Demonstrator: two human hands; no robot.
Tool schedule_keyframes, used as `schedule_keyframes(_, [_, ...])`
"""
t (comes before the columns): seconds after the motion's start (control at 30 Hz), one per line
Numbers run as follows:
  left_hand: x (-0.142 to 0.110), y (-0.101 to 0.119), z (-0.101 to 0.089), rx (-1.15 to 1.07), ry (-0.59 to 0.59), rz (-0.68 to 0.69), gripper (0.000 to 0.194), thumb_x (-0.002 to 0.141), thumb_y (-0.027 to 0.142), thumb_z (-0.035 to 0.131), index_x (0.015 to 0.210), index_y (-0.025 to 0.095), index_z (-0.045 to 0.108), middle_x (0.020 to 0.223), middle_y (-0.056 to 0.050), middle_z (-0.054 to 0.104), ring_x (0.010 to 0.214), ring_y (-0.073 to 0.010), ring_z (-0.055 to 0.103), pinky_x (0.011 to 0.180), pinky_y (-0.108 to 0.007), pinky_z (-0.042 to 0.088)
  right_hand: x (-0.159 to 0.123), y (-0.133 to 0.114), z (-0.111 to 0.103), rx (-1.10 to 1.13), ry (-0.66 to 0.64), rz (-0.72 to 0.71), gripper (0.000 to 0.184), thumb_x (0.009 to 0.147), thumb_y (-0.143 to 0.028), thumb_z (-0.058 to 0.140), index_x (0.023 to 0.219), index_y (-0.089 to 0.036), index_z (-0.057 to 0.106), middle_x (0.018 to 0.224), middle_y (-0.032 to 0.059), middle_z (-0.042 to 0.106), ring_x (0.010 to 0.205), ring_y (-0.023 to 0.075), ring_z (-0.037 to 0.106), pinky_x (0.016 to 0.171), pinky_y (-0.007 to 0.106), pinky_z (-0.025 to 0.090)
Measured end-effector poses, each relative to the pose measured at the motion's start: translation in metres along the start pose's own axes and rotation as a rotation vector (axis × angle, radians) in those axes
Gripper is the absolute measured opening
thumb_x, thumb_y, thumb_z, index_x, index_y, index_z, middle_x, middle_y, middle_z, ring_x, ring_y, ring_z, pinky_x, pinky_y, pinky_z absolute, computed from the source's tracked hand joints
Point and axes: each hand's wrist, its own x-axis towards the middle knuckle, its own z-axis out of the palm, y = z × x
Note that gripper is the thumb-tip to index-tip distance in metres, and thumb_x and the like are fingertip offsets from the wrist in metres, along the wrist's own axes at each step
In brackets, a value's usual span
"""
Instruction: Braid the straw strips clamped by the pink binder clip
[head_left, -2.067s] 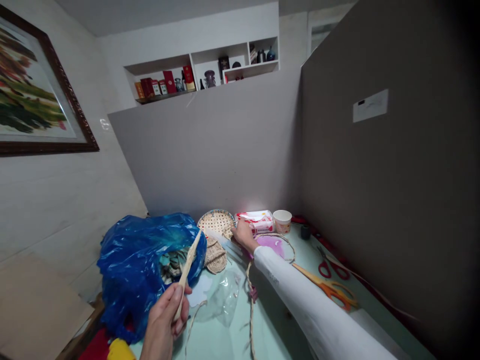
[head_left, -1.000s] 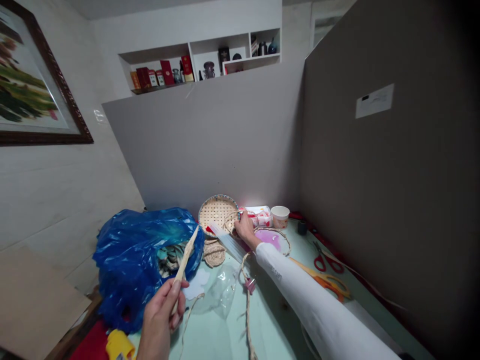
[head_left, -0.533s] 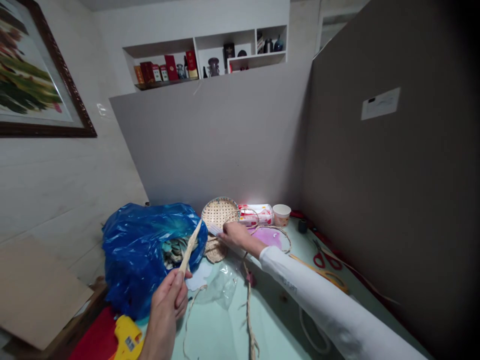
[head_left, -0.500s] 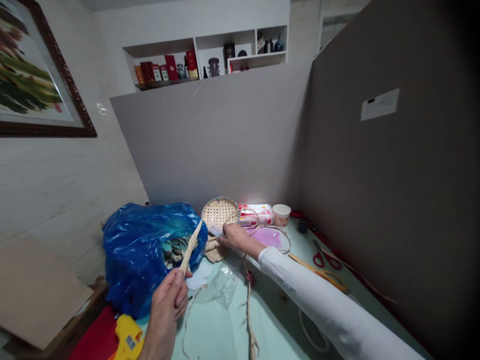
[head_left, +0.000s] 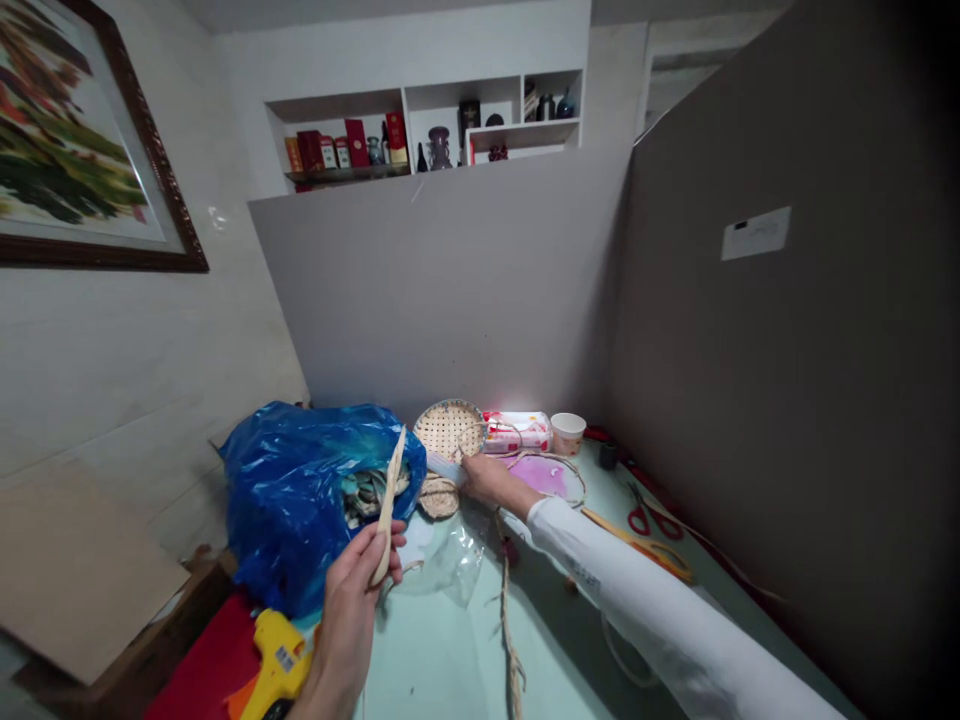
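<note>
Upright in my left hand (head_left: 360, 585) is a pale, tapered strip (head_left: 393, 480) that looks like folded dried husk, its pointed end up. The fingers pinch its lower end. My right hand (head_left: 491, 483) reaches across to the back, closed at the end of a bundle of clear glue sticks (head_left: 445, 468); its fingertips are partly hidden. Just below those sticks lies a coiled braided piece (head_left: 439, 500). A round woven basket (head_left: 442, 425) leans behind them. A braided cord (head_left: 508, 620) runs down the table below my right wrist.
A blue plastic bag (head_left: 289, 500) of crumpled material bulges at left, with a yellow glue gun (head_left: 283, 660) in front. Along the right lie red-handled scissors (head_left: 641, 518) and yellow-handled scissors (head_left: 660, 555). A paper cup (head_left: 568, 436) and tissue pack (head_left: 517, 432) stand behind; grey panels (head_left: 450, 290) enclose the table.
The strip in my left hand has turned more upright, and its lower end now shows across my fingers. My right hand stays by the glue sticks. The whole view has shifted slightly.
</note>
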Motion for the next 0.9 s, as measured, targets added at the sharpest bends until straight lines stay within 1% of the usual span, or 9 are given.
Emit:
schedule_keyframes(0.07, [-0.002,0.000,0.003,0.000,-0.007,0.009,0.044,0.058,0.040,0.081,0.091,0.013,0.071,0.078,-0.002,0.064,0.062,-0.0081,0.053,0.058,-0.017,0.045,-0.004,-0.003,-0.005,0.059,0.030,-0.018,0.034,0.092,-0.033,0.056,0.122,-0.016,0.055,0.122,0.0094,0.057,0.103,0.0217,0.059,0.086,0.043,0.052])
schedule_keyframes(0.17, [-0.006,0.001,0.007,0.000,-0.047,0.022,0.043,0.061,0.041,0.080,0.091,0.013,0.070,0.073,-0.001,0.063,0.061,-0.0089,0.054,0.057,-0.019,0.046,-0.016,-0.013,-0.025,0.194,0.037,-0.105,0.031,0.092,-0.032,0.056,0.117,-0.014,0.058,0.118,0.0111,0.060,0.103,0.0222,0.060,0.087,0.041,0.050])
schedule_keyframes(0.23, [-0.008,0.001,0.008,0.021,-0.067,0.039,0.042,0.063,0.043,0.077,0.090,0.012,0.068,0.070,-0.002,0.063,0.059,-0.0103,0.056,0.055,-0.020,0.046,-0.031,-0.023,-0.040,0.313,-0.027,-0.217,0.027,0.091,-0.029,0.055,0.109,-0.011,0.064,0.108,0.0120,0.066,0.098,0.0215,0.062,0.084,0.034,0.049])
schedule_keyframes(0.33, [-0.009,-0.001,0.009,0.101,-0.095,0.112,0.038,0.069,0.046,0.071,0.087,0.014,0.063,0.067,-0.003,0.065,0.054,-0.0127,0.058,0.050,-0.022,0.047,-0.061,-0.041,-0.050,0.510,-0.176,-0.403,0.030,0.088,-0.033,0.057,0.110,-0.016,0.066,0.103,0.0069,0.070,0.091,0.0167,0.065,0.076,0.025,0.049])
schedule_keyframes(0.4, [-0.009,-0.004,0.008,0.167,-0.112,0.181,0.035,0.071,0.047,0.067,0.084,0.016,0.058,0.065,-0.003,0.065,0.051,-0.0151,0.059,0.048,-0.025,0.048,-0.080,-0.051,-0.045,0.772,-0.225,-0.455,0.033,0.082,-0.036,0.063,0.106,-0.015,0.066,0.098,0.0067,0.070,0.086,0.0155,0.064,0.073,0.024,0.048])
schedule_keyframes(0.5, [-0.009,-0.006,0.008,0.222,-0.124,0.248,0.031,0.073,0.046,0.064,0.081,0.017,0.056,0.065,-0.003,0.065,0.055,-0.0184,0.062,0.051,-0.029,0.050,-0.100,-0.062,-0.025,1.036,-0.124,-0.398,0.028,0.076,-0.039,0.064,0.086,-0.012,0.065,0.077,0.0045,0.066,0.070,0.0129,0.060,0.065,0.024,0.045])
schedule_keyframes(0.67, [-0.012,-0.003,0.008,0.314,-0.080,0.341,0.017,0.072,0.034,0.068,0.072,0.018,0.064,0.069,-0.002,0.064,0.067,-0.0164,0.057,0.063,-0.024,0.045,-0.111,-0.068,-0.003,1.025,0.047,-0.351,0.020,0.075,-0.034,0.062,0.078,-0.014,0.060,0.072,0.0008,0.061,0.066,0.0113,0.056,0.061,0.022,0.042])
schedule_keyframes(0.77, [-0.013,0.000,0.007,0.343,-0.060,0.350,0.018,0.072,0.035,0.068,0.072,0.017,0.065,0.069,-0.002,0.063,0.066,-0.0160,0.053,0.061,-0.024,0.041,-0.113,-0.069,-0.001,0.996,0.124,-0.333,0.015,0.076,-0.030,0.060,0.078,-0.015,0.058,0.072,0.0001,0.059,0.066,0.0118,0.056,0.059,0.022,0.044])
schedule_keyframes(0.9, [-0.010,-0.001,0.006,0.324,-0.045,0.315,0.021,0.073,0.038,0.066,0.074,0.017,0.062,0.068,-0.002,0.061,0.064,-0.0157,0.052,0.057,-0.024,0.038,-0.119,-0.072,-0.002,0.966,0.135,-0.333,0.011,0.078,-0.027,0.056,0.081,-0.016,0.054,0.069,-0.0003,0.060,0.059,0.0119,0.058,0.053,0.022,0.046])
